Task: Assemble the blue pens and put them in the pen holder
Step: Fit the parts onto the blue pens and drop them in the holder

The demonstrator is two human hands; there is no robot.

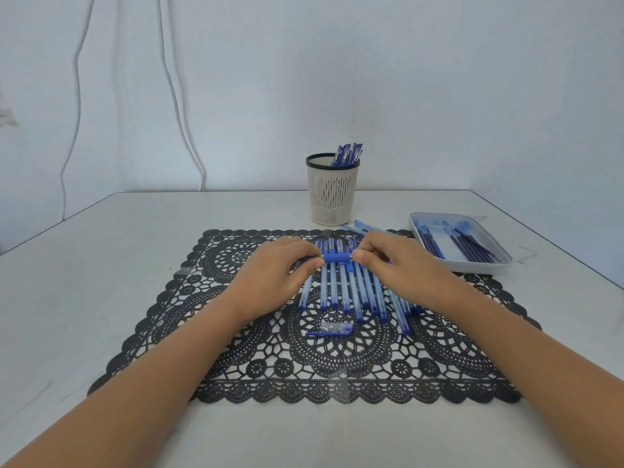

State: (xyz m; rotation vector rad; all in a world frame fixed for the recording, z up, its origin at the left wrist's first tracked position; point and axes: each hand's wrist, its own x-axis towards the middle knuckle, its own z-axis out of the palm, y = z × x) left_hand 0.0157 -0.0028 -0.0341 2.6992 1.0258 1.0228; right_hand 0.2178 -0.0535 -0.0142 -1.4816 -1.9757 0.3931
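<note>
Bridging left hand (273, 275) and right hand (401, 268), the blue pen (337, 257) — fingers (364, 257) clamped on each end

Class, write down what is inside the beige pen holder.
Several blue pens stand in the pen holder, tops leaning against its right rim; its wall hides their lower parts and anything else inside.

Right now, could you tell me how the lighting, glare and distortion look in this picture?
Head view: soft, even light, barely any shadows; the wide lens splays the table edges; the tray floor shows pale glare; the pen pinched between left hand and right hand looks slightly soft.
</note>
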